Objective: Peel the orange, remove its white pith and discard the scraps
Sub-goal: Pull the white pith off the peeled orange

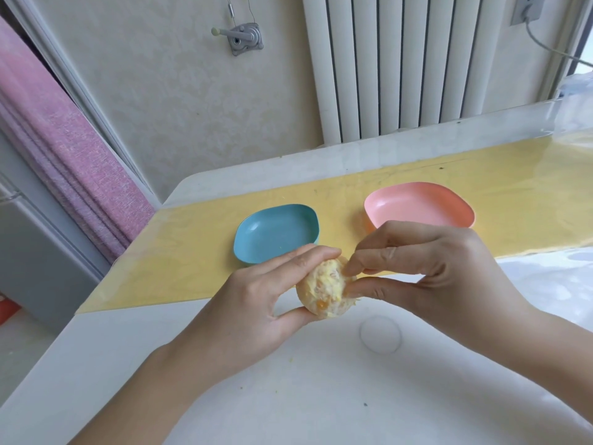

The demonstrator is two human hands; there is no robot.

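The orange is peeled of its rind and still coated in pale, fuzzy pith, with a few orange spots of flesh showing. My left hand cradles it from the left, thumb beneath and fingers over the top. My right hand meets it from the right, thumb and forefinger pinched on a shred of pith at the fruit's right edge. Both hands hover above the near part of the white table.
A blue dish and a pink dish stand on the yellow mat beyond my hands. The white table carries small crumbs of pith. A radiator and wall rise behind; a pink curtain hangs at left.
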